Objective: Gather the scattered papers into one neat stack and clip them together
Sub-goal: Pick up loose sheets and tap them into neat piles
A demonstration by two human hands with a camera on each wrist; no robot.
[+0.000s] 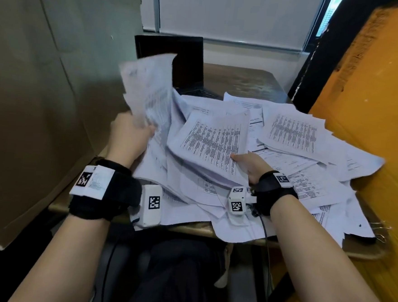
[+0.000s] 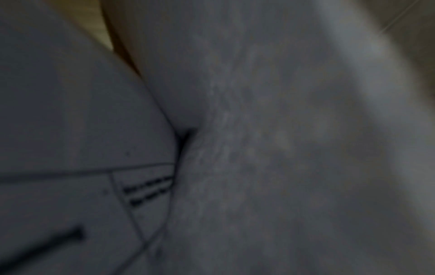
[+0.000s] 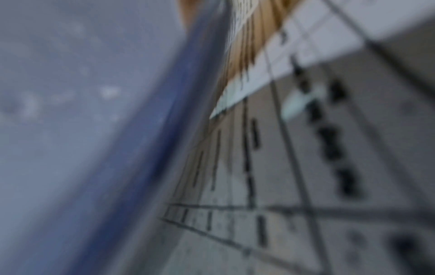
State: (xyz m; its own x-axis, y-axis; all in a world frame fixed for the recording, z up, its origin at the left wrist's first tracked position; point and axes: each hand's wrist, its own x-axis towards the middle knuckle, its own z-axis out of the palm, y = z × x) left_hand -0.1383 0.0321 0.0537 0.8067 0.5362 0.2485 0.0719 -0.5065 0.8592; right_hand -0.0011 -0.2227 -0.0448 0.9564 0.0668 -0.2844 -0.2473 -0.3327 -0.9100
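Printed white papers (image 1: 295,138) lie scattered in a heap over the wooden desk (image 1: 240,79). My left hand (image 1: 129,134) grips a raised, blurred bundle of sheets (image 1: 150,88) at the heap's left side. My right hand (image 1: 249,165) holds the near right corner of a thick printed stack (image 1: 213,140), thumb on top, lifted a little off the heap. In the left wrist view blurred grey paper (image 2: 259,130) fills the picture. In the right wrist view the underside of the stack (image 3: 82,111) and a printed table sheet (image 3: 329,167) show, blurred. No clip is visible for certain.
An open black laptop (image 1: 176,62) stands at the back left of the desk, partly behind the raised sheets. A brown cardboard panel (image 1: 44,93) walls the left, an orange board (image 1: 373,104) the right. Some sheets (image 1: 239,229) overhang the front edge. Thin wire items (image 1: 381,228) lie at the near right corner.
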